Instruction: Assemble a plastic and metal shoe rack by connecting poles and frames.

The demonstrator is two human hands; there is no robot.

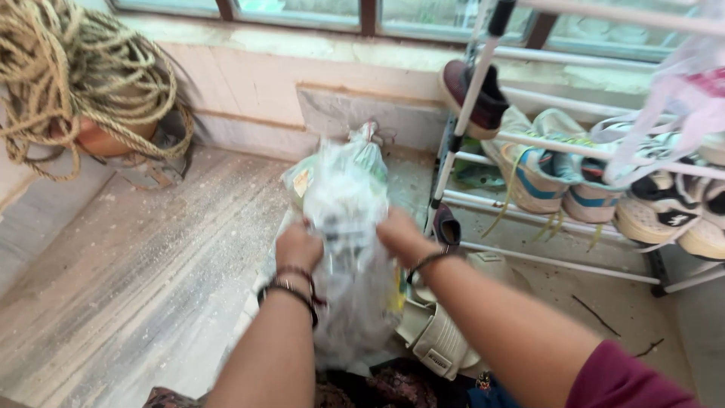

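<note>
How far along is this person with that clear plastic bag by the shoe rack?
Done: the clear plastic bag already looks stuffed with packets. In hand: the left hand and right hand both pinch it at its middle. Left: no knot shows there, and the pale slippers lie loose on the floor beside the shoe rack.

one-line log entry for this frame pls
left hand: grips clear plastic bag | right hand: grips same bag | bag: bulging, held above dusty floor | right: shoe rack | far left: rope coil

A plastic bag sits between coiled rope at left and a shoe rack at right.
</note>
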